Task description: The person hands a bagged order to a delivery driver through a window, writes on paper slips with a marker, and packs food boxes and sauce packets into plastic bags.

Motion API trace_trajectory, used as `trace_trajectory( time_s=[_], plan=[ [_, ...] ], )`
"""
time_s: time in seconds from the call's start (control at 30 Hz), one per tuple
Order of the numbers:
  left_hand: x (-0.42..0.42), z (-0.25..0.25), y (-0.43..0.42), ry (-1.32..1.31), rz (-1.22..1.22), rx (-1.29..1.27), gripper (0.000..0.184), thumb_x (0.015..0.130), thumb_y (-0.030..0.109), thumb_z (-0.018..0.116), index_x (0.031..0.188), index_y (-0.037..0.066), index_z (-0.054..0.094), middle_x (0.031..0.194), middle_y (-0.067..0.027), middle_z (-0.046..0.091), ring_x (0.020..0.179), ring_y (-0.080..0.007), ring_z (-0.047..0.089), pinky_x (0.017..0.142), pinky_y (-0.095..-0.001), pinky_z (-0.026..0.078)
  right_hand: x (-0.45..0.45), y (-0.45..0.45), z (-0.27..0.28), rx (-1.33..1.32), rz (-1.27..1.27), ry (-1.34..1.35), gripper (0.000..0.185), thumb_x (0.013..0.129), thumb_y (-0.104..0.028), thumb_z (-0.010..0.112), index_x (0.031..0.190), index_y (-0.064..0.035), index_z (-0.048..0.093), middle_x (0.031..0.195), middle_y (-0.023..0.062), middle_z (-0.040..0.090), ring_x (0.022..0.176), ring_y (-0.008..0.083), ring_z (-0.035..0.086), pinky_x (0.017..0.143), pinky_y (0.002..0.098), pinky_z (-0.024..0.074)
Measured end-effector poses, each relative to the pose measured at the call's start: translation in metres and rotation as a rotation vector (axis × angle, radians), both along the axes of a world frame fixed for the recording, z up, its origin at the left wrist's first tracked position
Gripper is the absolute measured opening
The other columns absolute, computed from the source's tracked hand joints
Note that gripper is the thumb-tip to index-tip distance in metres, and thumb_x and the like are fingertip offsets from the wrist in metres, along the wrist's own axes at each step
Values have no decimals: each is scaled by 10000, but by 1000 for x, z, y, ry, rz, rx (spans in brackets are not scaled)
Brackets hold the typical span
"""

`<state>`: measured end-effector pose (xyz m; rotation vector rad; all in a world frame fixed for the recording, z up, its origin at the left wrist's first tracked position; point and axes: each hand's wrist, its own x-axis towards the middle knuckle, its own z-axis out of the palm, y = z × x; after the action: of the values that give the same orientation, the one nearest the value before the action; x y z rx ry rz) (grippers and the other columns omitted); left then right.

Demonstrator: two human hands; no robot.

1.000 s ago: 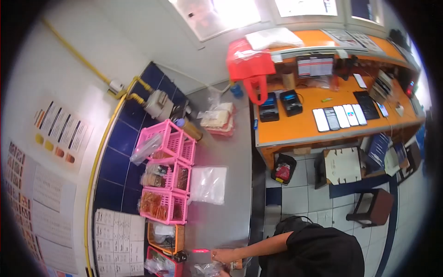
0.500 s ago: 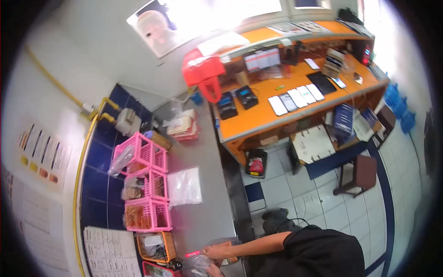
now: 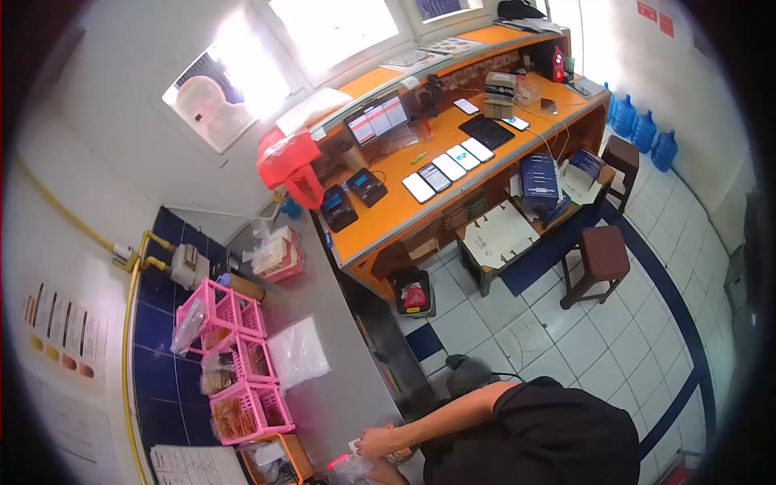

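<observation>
My right hand (image 3: 375, 442) reaches over the metal counter near the bottom edge, fingers curled together beside a small pale piece (image 3: 354, 445). What it grips is too small to make out. Lower down, my left hand (image 3: 386, 474) shows only in part, its fingers hidden. It lies close to a crumpled clear plastic bag (image 3: 352, 467), which has a bright red part (image 3: 337, 461) at its upper edge. Some brownish packed items under my right wrist are mostly covered.
Pink baskets (image 3: 250, 404) with packets line the wall beside an orange basket (image 3: 297, 457). A stack of white plastic sheets (image 3: 299, 354) lies on the steel counter (image 3: 343, 356). An orange desk (image 3: 364, 238) holds several phones; a brown stool (image 3: 602, 259) stands on the tiles.
The camera view has turned, so the desk and baskets sit further left. My right hand stays low over the counter by the plastic bag, and a pale piece now shows at its fingertips.
</observation>
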<state>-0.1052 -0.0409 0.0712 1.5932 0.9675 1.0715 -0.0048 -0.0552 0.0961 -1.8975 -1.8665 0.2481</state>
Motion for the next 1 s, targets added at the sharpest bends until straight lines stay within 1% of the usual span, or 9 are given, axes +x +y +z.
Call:
trace_trajectory(
  time_s=[0.07,0.27,0.53,0.67,0.7,0.77,0.87,0.93,1.0],
  plan=[
    [-4,-2,-2,-10,-4,12,330,904,127,712,1144,-81,622,1086,-129,683,903,-221,665,821,-374,552,-6,5,-14,82,-16,-90,224,824,-283,618,847,-69,683,856,98,628,817,325,698,656,476,568],
    [-17,-4,0,-21,26,51,324,902,125,715,1134,-84,625,1078,-128,685,898,-219,665,817,-374,553,1,-7,3,-206,24,-25,215,830,-262,627,851,-55,680,828,165,684,716,314,712,545,474,562],
    [-12,55,-1,-48,59,-159,184,856,35,680,977,-99,649,878,-138,704,793,-213,665,704,-390,529,30,16,28,-340,376,-125,141,837,-144,595,887,-52,690,922,168,709,840,354,709,727,453,574],
    [-15,-19,16,110,205,83,294,816,89,742,1035,-83,648,980,-183,703,962,-294,683,875,-443,512,38,15,24,-407,334,16,200,840,-123,572,973,-76,714,936,159,713,914,374,689,808,475,549],
    [-10,8,13,38,225,42,310,825,103,747,1058,-77,648,1021,-194,698,986,-331,673,907,-456,499,47,16,13,-259,414,16,205,845,-125,572,986,-70,710,931,165,710,908,382,682,807,475,543],
    [-20,9,13,194,94,-219,297,829,108,733,1049,-73,651,1022,-218,687,957,-363,662,880,-448,499,46,9,9,-203,457,163,211,846,-126,581,1007,-60,700,927,175,706,895,384,677,797,472,535],
    [-16,-4,18,167,245,-12,269,793,74,729,1013,-66,665,908,-201,696,834,-373,677,783,-441,523,49,23,36,-323,429,267,200,842,-122,605,1008,-49,688,912,170,704,867,356,686,773,448,536],
    [-17,-3,18,261,250,-27,232,830,141,759,869,-76,687,768,-153,717,724,-176,691,638,-402,514,55,20,32,-383,439,272,190,840,-119,619,1002,-43,682,896,161,703,847,333,694,760,428,538],
    [-23,7,16,140,247,-116,208,852,140,744,864,-61,692,763,-136,715,708,-170,685,634,-389,512,68,22,26,-516,429,442,184,848,-128,644,1005,-40,678,869,141,696,800,267,693,736,385,536]
  ],
)
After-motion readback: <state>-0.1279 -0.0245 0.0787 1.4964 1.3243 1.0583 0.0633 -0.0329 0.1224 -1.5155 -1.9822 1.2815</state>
